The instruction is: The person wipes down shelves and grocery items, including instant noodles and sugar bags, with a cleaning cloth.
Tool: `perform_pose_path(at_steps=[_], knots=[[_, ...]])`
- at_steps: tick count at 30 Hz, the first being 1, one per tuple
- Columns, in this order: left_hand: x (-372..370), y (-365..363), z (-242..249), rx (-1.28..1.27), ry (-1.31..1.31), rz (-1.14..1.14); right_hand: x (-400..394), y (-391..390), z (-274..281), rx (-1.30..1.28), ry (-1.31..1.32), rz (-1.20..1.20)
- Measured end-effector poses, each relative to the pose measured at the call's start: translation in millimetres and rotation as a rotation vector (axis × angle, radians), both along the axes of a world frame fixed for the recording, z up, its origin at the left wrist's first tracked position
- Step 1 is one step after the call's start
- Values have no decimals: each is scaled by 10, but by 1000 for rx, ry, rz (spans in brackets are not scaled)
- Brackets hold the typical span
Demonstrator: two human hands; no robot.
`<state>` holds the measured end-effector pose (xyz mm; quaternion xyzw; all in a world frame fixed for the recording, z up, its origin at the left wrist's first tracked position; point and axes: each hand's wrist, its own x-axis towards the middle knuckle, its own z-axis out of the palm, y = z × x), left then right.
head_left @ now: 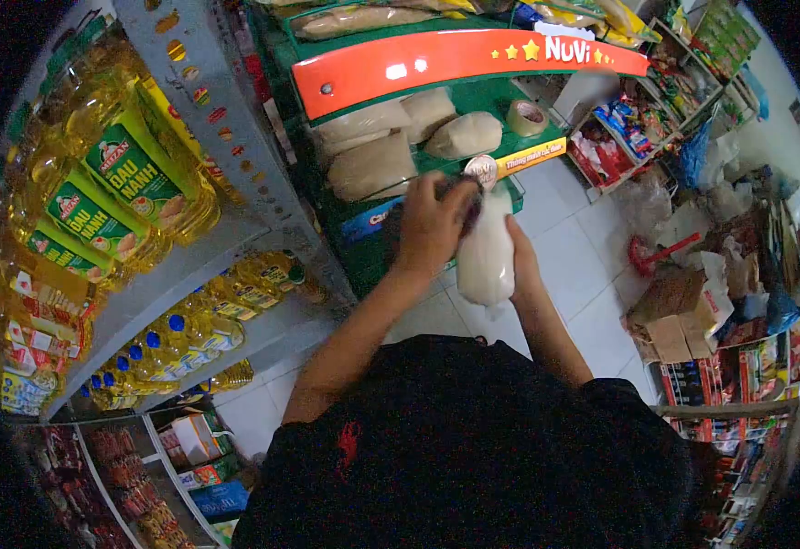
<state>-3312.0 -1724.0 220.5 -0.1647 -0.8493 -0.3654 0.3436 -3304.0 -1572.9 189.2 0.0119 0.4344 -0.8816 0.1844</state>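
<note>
In front of my chest is a filled clear plastic bag (487, 261) with pale white contents, which look fine-grained. My right hand (523, 252) grips it from the right side, its fingers partly hidden behind the bag. At the bag's upper left, my left hand (432, 224) has its fingers curled over a small dark purplish thing (471, 209), too blurred to name. Just beyond my hands, similar filled bags (372, 167) lie on a green shelf (500, 151). A roll of tape (528, 117) sits at that shelf's right end.
A red NuVi sign (473, 59) spans the rack above the bags. To the left, grey shelves (235, 242) hold bottles of yellow cooking oil (130, 174). A cardboard box (679, 316) and plastic bags (692, 220) crowd the right side of the tiled floor (555, 238).
</note>
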Motion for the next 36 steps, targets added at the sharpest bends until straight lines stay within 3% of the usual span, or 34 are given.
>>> perform_pose_path(at_steps=[2,5,8,10,13,18,21,23,28,33,34,36], knots=[[-49,-69,-28,-3,12,111,64,-64,18,-7,-23,8],[-56,-2,-115,131,-52,10,-32,-20,-72,17,-3,1],[276,141,-189,141,-155,-203,-118,8,-130,-180,-13,-55],[458,199,-194,34,-172,-338,-158,140,-200,-371,-6,76],[619,227,-197,-134,-58,-425,-84,186,-135,-393,-141,47],[637,158,18,-156,-58,-327,-25,183,-316,-377,-98,227],[541,56,196,-156,13,-169,97,173,-175,-335,-96,152],[467,39,295,-137,-2,-24,139,210,-100,-355,-6,264],[343,101,219,-38,-6,-32,200,201,-230,-248,-42,72],[621,268,3,-151,-34,-405,95,113,-264,-613,-75,129],[639,270,-25,-159,-30,-453,114,90,-219,-496,-109,27],[606,262,-7,-173,-7,-444,117,116,-256,-503,-100,13]])
